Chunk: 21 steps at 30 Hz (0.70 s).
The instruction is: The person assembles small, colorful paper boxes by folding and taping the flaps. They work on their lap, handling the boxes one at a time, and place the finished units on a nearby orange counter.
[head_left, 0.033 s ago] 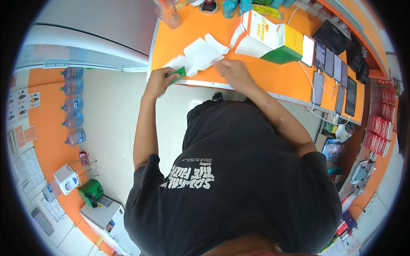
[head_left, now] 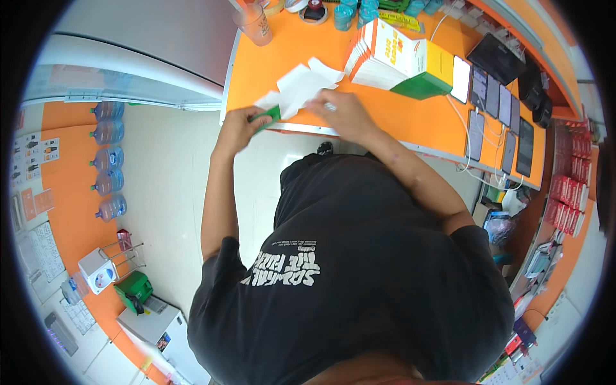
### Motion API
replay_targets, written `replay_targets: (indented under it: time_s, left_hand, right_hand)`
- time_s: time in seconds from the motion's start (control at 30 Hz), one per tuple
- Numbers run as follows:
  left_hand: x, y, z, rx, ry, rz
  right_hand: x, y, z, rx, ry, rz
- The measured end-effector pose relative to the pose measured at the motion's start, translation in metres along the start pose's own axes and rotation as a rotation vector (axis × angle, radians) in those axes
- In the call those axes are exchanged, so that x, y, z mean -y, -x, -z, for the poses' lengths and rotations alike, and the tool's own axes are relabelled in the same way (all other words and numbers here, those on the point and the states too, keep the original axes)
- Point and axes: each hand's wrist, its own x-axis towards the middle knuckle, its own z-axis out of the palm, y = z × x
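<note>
An unfolded carton (head_left: 300, 83), white on its upward face and cut with flaps, lies at the front edge of the orange table. My left hand (head_left: 242, 128) pinches its near left end, where a green outer face shows between thumb and fingers. At the carton's right side, my right hand (head_left: 343, 114) has its fingers bent over the white card. Those fingertips are slightly blurred, and the hand covers part of that edge.
Right of my hands stands a stack of folded yellow, white and green cartons (head_left: 401, 61). Several phones (head_left: 476, 131) with charging cables lie farther right. A clear plastic cup (head_left: 256, 27) stands at the far left, with teal containers (head_left: 344, 17) along the back.
My right hand has moved left, from the carton's right edge onto the card. The carton's near part has shifted slightly, while my left hand keeps its hold on the green end.
</note>
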Motion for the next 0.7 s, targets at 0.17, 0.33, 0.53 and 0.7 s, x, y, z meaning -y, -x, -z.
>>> replay_targets:
  time_s: [0.17,0.33,0.53,0.7]
  left_hand:
    - [-0.042,0.063,-0.002,0.004,0.305,-0.027]
    - [-0.043,0.102,0.007,-0.035,0.856,0.103]
    - [-0.069,0.155,-0.018,-0.268,0.61,0.104]
    - [-0.122,0.169,-0.037,-0.341,0.437,0.197]
  right_hand:
    - [0.043,-0.022,-0.026,0.432,0.368,0.221]
    - [0.056,-0.014,-0.011,0.612,0.302,0.119]
    - [0.048,0.002,0.026,0.647,0.149,0.107]
    - [0.054,0.003,0.037,0.625,0.091,0.311]
